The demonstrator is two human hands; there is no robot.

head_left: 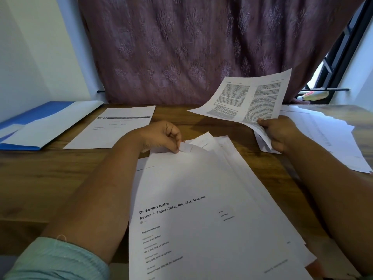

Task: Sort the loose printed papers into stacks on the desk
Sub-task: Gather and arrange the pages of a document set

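A loose pile of printed papers [201,199] lies in front of me on the wooden desk [60,178], its top sheet a cover page with a bold title. My left hand [161,136] pinches the far corner of that top sheet. My right hand [280,134] grips a two-column printed sheet [246,98] by its near edge and holds it tilted up above the desk. A single sheet with a dark header bar [113,128] lies flat at the far left centre. More printed sheets [323,134] are spread at the right.
A blue and white folder [40,122] lies at the far left of the desk. A purple patterned curtain [191,47] hangs behind the desk, with a window frame [339,53] at the right. Bare wood shows at the near left.
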